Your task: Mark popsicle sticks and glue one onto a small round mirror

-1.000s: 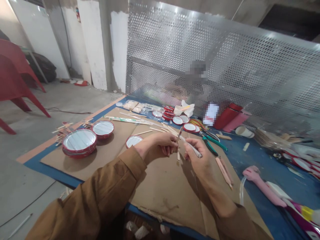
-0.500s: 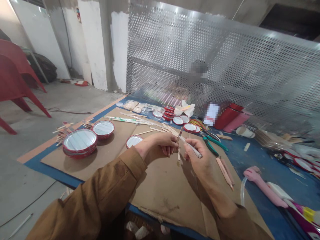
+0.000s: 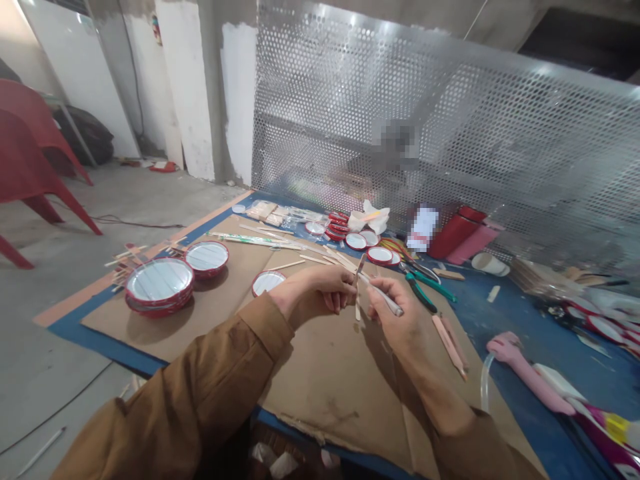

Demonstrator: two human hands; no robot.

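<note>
My left hand [image 3: 336,287] pinches a narrow wooden craft stick [image 3: 358,310] held upright over the cardboard; its upper part looks darker. My right hand [image 3: 397,310] is closed around a slim white pen-like tool [image 3: 387,299]. The tool's front end points at the stick and seems to meet it; the exact contact is too small to tell. Under my left forearm's far side lies a round red-rimmed white lid [image 3: 267,283]. More loose craft sticks [image 3: 315,259] lie on the cardboard [image 3: 330,380] beyond my hands.
Stacked red-rimmed lids [image 3: 159,283] stand at the left, beside crossed sticks [image 3: 127,263]. Green-handled pliers [image 3: 433,287], a pink pencil-like piece [image 3: 449,343] and a pink glue gun [image 3: 530,373] lie right. A red bottle [image 3: 457,232] rests before the perforated metal panel [image 3: 340,93].
</note>
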